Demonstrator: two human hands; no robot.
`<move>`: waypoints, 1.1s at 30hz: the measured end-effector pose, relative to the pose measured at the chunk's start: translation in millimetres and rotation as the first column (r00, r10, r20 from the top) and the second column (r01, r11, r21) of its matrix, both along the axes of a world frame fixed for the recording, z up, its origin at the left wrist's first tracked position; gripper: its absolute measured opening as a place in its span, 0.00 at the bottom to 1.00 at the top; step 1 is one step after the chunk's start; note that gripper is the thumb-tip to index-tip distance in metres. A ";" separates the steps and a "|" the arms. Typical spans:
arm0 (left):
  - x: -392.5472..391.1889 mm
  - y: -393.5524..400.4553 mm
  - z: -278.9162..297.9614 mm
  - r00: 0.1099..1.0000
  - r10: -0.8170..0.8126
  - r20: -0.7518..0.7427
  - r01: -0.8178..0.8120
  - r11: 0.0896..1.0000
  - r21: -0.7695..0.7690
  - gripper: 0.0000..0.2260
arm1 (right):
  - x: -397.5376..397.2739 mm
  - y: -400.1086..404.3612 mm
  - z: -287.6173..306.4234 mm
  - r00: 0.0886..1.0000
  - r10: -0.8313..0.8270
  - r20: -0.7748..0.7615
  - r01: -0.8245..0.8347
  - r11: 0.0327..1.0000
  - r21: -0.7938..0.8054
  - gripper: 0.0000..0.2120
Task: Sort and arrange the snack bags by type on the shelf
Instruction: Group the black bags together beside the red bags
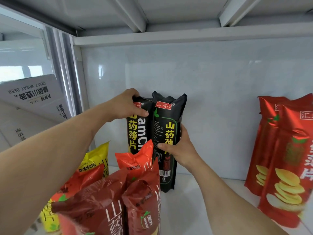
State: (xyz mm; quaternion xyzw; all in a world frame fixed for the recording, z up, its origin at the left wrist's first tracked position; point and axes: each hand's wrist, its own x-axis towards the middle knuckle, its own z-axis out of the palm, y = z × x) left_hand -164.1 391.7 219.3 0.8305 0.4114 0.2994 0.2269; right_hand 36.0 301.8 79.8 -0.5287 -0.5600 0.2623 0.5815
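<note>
Upright against the back wall (220, 99) of the white shelf (194, 200), two black yam-chip bags stand side by side as I square them up. My left hand (125, 104) pinches the top of the left black bag (138, 129), fingers closed over its crimped edge; my right hand (177, 148) wraps the lower middle of the right black bag (167, 126), thumb across its front. To finish well, I judge both bags should be eased flush together, bases flat, labels facing out, before either grip loosens, since tall narrow bags may tip. Red, orange and yellow bags (118, 192) crowd the front left; two bright red bags (284, 158) lean well apart at right.
</note>
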 end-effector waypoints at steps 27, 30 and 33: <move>126.2 -118.5 11.7 0.993 -0.072 -0.091 0.059 0.988 -0.142 0.38 | 108.3 -72.7 -15.4 0.963 0.104 -0.249 -0.107 0.994 0.002 0.29; 126.9 -124.7 -3.9 0.997 0.072 0.023 -0.070 0.993 -0.093 0.45 | 104.2 -75.6 -26.1 0.968 0.083 -0.239 -0.091 0.996 -0.022 0.14; 130.2 -136.1 -26.3 0.953 0.220 0.206 -0.225 0.974 -0.001 0.47 | 103.0 -76.5 -37.9 0.967 0.079 -0.242 -0.089 0.996 -0.028 0.18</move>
